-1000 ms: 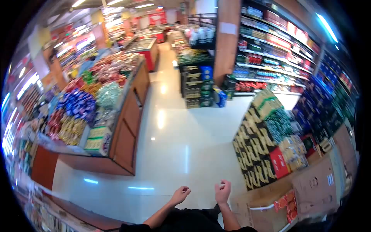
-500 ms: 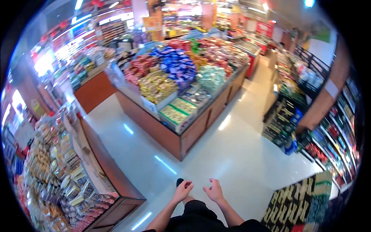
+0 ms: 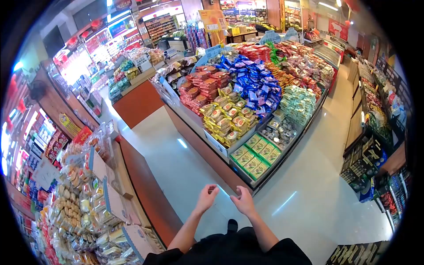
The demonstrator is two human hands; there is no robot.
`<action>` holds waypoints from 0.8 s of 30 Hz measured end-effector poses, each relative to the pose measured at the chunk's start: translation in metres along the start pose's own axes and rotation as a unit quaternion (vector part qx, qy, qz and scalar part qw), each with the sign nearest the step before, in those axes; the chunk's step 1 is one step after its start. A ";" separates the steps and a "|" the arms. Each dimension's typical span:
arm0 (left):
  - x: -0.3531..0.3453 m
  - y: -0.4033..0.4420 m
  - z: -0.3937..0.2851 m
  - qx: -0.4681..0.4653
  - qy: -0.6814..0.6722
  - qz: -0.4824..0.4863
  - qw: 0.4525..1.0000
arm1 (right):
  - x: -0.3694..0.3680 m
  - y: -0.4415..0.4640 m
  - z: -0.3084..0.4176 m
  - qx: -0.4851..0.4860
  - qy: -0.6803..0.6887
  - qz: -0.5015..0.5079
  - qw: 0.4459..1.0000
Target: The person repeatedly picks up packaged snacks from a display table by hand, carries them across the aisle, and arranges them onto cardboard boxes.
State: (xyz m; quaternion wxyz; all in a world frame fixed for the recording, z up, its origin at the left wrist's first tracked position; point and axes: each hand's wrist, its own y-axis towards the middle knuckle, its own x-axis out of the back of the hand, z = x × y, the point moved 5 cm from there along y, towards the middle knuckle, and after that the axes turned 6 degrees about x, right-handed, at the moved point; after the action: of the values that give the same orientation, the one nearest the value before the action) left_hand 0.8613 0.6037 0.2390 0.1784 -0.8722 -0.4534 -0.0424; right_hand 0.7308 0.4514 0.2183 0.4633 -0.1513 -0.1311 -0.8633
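My left hand is held out over the floor, its fingers loosely curled and apart, with nothing in it. Beside it, my right hand is also bare, the thumb spread away from the bent fingers. Neither touches anything. Closest ahead is the corner of a wooden display island, where green packets lie in a tray. Behind them are yellow-wrapped packs, silver-wrapped pieces, red packs, blue packets and pale green packets.
On the left, a slanted counter holds bagged goods. Shiny floor runs around the island. Dark boxes and shelves line the right side. An orange sign stands farther back.
My view has swung left and I have come closer to the island, which now fills more of the middle. Both hands stay raised in front of me, with nothing in them.
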 end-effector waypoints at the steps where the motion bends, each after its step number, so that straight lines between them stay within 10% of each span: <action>1: 0.008 0.021 -0.003 -0.006 -0.016 -0.009 1.000 | -0.001 0.022 0.012 0.001 0.000 0.012 1.000; 24: 0.151 0.443 -0.177 -0.227 0.117 -0.116 0.960 | -0.137 0.479 0.094 -0.034 0.135 -0.196 0.971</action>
State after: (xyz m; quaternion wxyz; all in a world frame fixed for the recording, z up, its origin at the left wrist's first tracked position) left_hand 1.3225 0.4267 0.3192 0.0219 -0.8203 -0.5057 -0.2662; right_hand 1.2176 0.3334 0.2939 0.2929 -0.0202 -0.0643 -0.9537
